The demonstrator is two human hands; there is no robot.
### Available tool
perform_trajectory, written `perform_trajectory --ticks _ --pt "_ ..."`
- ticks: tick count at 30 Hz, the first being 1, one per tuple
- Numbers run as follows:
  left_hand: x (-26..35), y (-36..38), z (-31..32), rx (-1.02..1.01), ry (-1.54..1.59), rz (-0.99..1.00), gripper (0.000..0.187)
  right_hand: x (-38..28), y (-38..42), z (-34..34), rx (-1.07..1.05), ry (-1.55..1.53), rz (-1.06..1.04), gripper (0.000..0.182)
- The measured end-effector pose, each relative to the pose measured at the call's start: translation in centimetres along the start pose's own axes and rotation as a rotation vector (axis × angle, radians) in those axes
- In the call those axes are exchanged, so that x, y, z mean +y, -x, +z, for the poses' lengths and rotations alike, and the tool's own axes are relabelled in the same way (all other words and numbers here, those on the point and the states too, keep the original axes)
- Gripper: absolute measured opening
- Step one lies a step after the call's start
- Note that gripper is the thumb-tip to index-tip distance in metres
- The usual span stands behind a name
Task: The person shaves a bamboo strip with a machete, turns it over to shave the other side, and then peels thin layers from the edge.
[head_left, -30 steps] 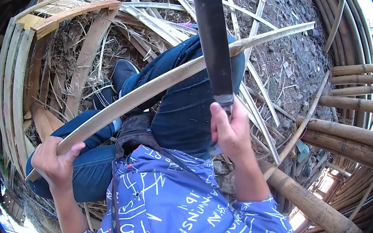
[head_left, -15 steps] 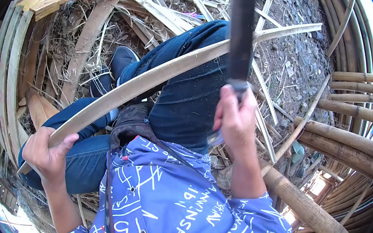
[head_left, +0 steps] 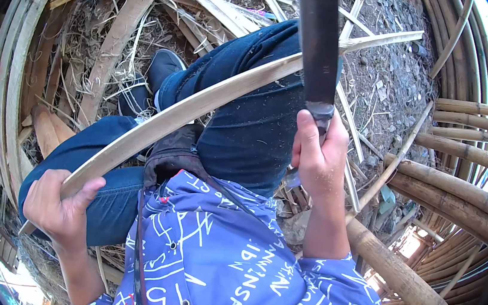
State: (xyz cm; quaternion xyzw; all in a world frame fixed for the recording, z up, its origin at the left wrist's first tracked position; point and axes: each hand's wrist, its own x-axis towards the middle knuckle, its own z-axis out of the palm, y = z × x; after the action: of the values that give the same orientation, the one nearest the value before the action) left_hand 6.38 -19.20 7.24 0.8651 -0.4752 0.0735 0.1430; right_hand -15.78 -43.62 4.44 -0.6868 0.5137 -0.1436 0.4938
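Observation:
My left hand (head_left: 57, 206) is closed round the near end of a long split bamboo strip (head_left: 192, 105), its thumb along the edge. The strip slants up across my thighs to the far right. Gripped in my right hand (head_left: 322, 155) is a machete (head_left: 321, 47), its broad dark blade pointing up and away. The blade overlaps the strip near its far part, hiding a short stretch of it. Most of the machete's handle is hidden in my fist, and the blade's tip runs out of the top of the view.
A wooden frame with bent slats (head_left: 14, 84) stands at the left. Cut strips and shavings (head_left: 212, 10) litter the ground ahead. Thick bamboo poles (head_left: 404, 279) lie at the right, beside a stack of bamboo rails (head_left: 476, 125).
The machete and my right hand have shifted slightly right and toward me, and the blade's face shows more. The bamboo strip stays nearly in place in my left hand.

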Motion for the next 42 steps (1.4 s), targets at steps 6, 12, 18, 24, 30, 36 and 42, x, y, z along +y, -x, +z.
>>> perform_trajectory --ticks 6,12,18,24,30,36,42 --pt "0.2 0.0 -0.5 -0.023 0.021 -0.033 0.050 -0.6 1.2 1.1 -0.153 -0.088 -0.016 0.021" --pt "0.7 -0.1 -0.8 -0.043 0.014 -0.112 0.049 -0.7 1.9 2.3 -0.121 -0.139 0.033 0.020" --pt "1.1 -0.3 -1.6 -0.078 0.019 -0.067 0.043 -0.4 1.4 1.6 -0.108 -0.036 -0.046 0.026" --pt "1.3 -0.4 -1.7 -0.064 0.042 -0.050 0.044 -1.1 1.5 1.1 -0.129 -0.119 -0.014 0.023" --pt "1.1 -0.7 -1.6 -0.094 0.032 -0.068 0.044 -0.4 2.5 1.8 -0.270 -0.065 -0.112 0.021" --pt "1.8 -1.1 -1.7 -0.057 0.018 -0.080 0.045 -1.3 3.4 2.9 -0.250 -0.123 -0.064 0.025" --pt "2.5 -1.0 -2.4 0.008 -0.035 -0.015 0.048 -2.9 3.0 1.5 -0.153 -0.178 0.116 0.017"
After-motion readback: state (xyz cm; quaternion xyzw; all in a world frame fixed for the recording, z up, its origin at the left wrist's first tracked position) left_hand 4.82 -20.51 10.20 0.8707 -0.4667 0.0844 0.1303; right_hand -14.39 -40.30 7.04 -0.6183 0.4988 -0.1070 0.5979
